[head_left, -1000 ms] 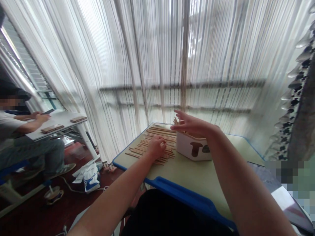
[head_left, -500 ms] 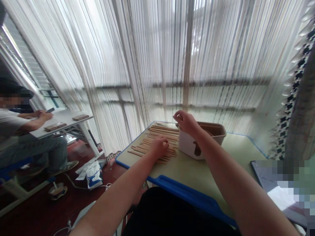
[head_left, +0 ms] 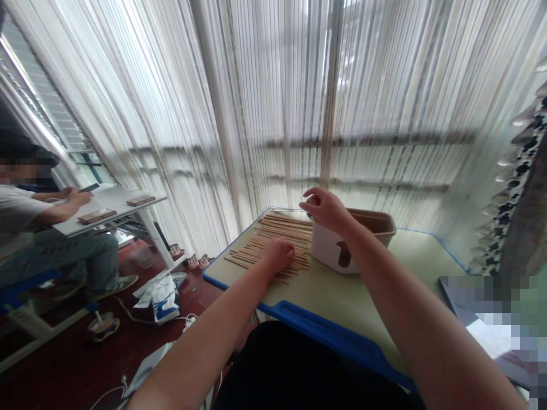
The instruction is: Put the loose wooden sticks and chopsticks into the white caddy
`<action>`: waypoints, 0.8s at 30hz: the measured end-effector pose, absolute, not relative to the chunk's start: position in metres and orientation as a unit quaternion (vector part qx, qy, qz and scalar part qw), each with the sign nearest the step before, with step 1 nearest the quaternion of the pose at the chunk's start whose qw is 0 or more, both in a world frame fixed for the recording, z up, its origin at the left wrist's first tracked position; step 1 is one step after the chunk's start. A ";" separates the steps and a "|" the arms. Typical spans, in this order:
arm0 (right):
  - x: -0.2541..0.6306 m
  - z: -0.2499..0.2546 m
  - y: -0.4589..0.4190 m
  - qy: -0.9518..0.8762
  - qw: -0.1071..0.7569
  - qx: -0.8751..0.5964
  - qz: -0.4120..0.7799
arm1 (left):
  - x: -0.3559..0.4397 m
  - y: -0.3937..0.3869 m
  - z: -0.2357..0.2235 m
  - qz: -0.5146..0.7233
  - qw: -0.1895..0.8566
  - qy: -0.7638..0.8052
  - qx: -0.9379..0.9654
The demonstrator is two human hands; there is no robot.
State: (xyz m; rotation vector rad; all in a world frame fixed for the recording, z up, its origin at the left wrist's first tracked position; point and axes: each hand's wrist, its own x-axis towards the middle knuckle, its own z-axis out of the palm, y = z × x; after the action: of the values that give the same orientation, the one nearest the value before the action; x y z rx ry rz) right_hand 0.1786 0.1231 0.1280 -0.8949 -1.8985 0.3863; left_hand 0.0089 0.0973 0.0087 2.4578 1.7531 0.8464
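Observation:
Many thin wooden chopsticks [head_left: 252, 250] lie side by side in a loose spread on the small table [head_left: 342, 307]. My left hand [head_left: 280, 254] rests over their right ends, fingers curled in; whatever they hold is hidden. Above the left rim of a white box [head_left: 327, 250] with a brown inside, my right hand [head_left: 327, 209] has its fingers bent toward the thumb. What it grips, if anything, is too small to make out. A thin silver utensil [head_left: 288, 210] lies along the table's far edge, its right end just below my right fingertips.
The box has a brown cutout on its front. A flat dark-edged device [head_left: 474, 319] sits at the table's right. Sheer curtains [head_left: 273, 102] hang behind. To the left, a person [head_left: 25, 222] sits at a white table [head_left: 115, 202]; a bag and packet [head_left: 164, 302] and a cup [head_left: 102, 326] are on the floor.
My left fingers have curled in more, and the small gap between thumb and forefinger no longer shows. My right hand stays by the box rim, slightly higher. The view has shifted a little.

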 end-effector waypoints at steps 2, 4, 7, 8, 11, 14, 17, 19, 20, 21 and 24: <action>0.180 0.130 0.123 -0.780 0.484 -0.366 0.152 | 0.008 0.096 0.009 0.264 -0.004 0.556 0.788; 0.183 0.133 0.123 -0.783 0.487 -0.366 0.126 | 0.008 0.095 0.010 0.261 -0.010 0.550 0.793; 0.194 0.144 0.119 -0.789 0.492 -0.366 0.039 | 0.008 0.096 0.010 0.252 -0.006 0.549 0.797; 0.199 0.148 0.118 -0.788 0.495 -0.366 0.006 | 0.008 0.097 0.009 0.248 -0.005 0.550 0.797; 0.218 0.163 0.113 -0.765 0.525 -0.366 -0.067 | 0.009 0.100 0.006 0.248 -0.009 0.551 0.796; 0.234 0.175 0.109 -0.736 0.560 -0.370 -0.085 | 0.010 0.102 0.003 0.260 -0.008 0.550 0.793; 0.243 0.182 0.105 -0.730 0.568 -0.372 -0.084 | 0.010 0.102 0.003 0.265 -0.022 0.552 0.790; 0.244 0.185 0.102 -0.729 0.567 -0.374 -0.084 | 0.010 0.101 0.003 0.268 -0.029 0.551 0.790; 0.245 0.185 0.101 -0.729 0.567 -0.375 -0.084 | 0.010 0.101 0.003 0.270 -0.030 0.550 0.790; 0.245 0.186 0.100 -0.730 0.566 -0.375 -0.085 | 0.010 0.100 0.004 0.272 -0.030 0.548 0.790; 0.245 0.186 0.099 -0.733 0.563 -0.372 -0.088 | 0.010 0.099 0.005 0.278 -0.034 0.542 0.793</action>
State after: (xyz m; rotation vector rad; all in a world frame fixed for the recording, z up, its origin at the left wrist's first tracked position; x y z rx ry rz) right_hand 0.2451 0.0986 0.1861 -0.8755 -1.7257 -0.2061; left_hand 0.0101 0.0988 0.0050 2.5457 1.7392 0.8926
